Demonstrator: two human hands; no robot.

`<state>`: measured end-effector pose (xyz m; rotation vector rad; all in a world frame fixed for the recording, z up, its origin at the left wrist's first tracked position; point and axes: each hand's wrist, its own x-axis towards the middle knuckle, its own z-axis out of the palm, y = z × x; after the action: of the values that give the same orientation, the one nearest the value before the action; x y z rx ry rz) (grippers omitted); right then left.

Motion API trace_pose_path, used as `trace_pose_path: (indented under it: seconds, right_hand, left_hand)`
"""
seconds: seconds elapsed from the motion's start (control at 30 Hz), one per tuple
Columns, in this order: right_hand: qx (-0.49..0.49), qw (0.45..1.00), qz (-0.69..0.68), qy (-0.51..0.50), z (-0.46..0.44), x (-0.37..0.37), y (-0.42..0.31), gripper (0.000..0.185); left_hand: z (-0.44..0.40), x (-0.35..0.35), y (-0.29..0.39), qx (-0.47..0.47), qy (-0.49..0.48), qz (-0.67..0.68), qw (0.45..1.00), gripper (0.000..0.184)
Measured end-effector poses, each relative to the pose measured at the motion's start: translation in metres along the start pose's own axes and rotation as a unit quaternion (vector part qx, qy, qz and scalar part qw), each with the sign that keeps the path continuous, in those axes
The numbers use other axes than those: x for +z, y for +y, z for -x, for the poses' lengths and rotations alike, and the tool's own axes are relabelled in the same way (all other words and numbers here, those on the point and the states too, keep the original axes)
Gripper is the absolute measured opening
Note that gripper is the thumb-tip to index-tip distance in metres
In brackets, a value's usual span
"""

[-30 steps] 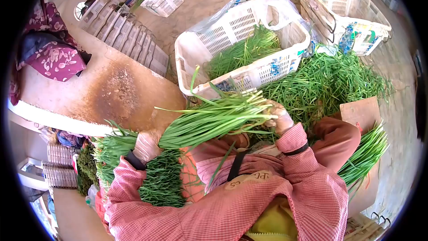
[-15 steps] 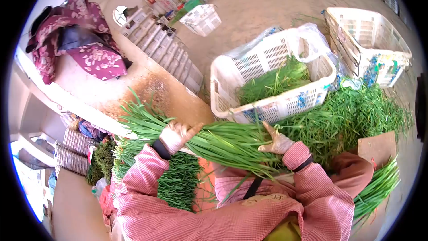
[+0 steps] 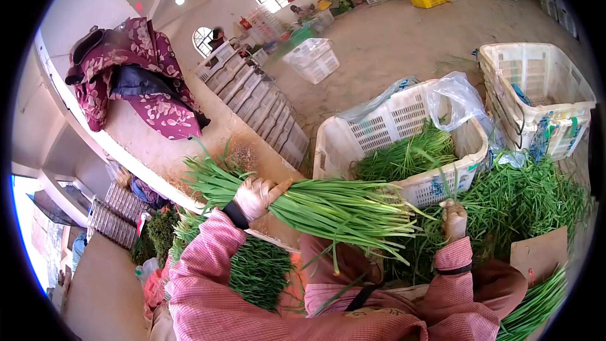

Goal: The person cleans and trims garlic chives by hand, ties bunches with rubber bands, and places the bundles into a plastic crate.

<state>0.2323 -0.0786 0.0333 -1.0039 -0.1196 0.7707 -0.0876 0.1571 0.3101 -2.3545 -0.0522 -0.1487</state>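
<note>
My left hand (image 3: 255,197), in a pale glove, is wrapped round the middle of a thick bunch of garlic chives (image 3: 334,208). The bunch lies crosswise in front of me, leaf tips to the left and pale stem ends to the right. My right hand (image 3: 454,220) is apart from the bunch, just right of the stem ends, with its fingers closed. Thin green blades show beside those fingers, but what they hold is unclear. Below and behind it spreads a heap of loose green leaves (image 3: 524,199).
A white plastic crate (image 3: 404,180) with greens stands ahead, with another crate (image 3: 536,101) right of it. More chives lie at lower left (image 3: 259,275) and lower right (image 3: 536,306). A floral garment (image 3: 151,101) rests on the ledge (image 3: 218,123). Stacked crates (image 3: 252,98) stand behind.
My right hand has left the stem ends, moving right, and its spread fingers have closed. My left hand keeps hold of the chives. The view has tilted up slightly.
</note>
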Motion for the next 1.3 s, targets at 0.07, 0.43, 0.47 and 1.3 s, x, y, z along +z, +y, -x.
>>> trace_pose_path:
  seconds: [0.07, 0.43, 0.47, 1.3]
  right_hand:
    - [0.089, 0.994, 0.05, 0.049, -0.022, -0.052, -0.003, 0.02]
    - [0.036, 0.97, -0.014, -0.241, -0.01, 0.04, 0.013, 0.027]
    - [0.075, 0.964, 0.0, -0.254, -0.011, 0.036, 0.006, 0.025]
    - [-0.144, 0.834, 0.529, 0.058, -0.036, -0.016, 0.057, 0.039]
  left_hand:
    - [-0.013, -0.002, 0.003, 0.006, 0.008, 0.006, 1.0, 0.047]
    - [-0.081, 0.026, 0.017, 0.092, -0.1, 0.07, 0.988, 0.055]
    - [-0.086, 0.023, 0.019, 0.092, -0.11, 0.067, 0.987, 0.05]
    - [-0.12, 0.035, 0.064, 0.129, -0.105, 0.124, 0.978, 0.049]
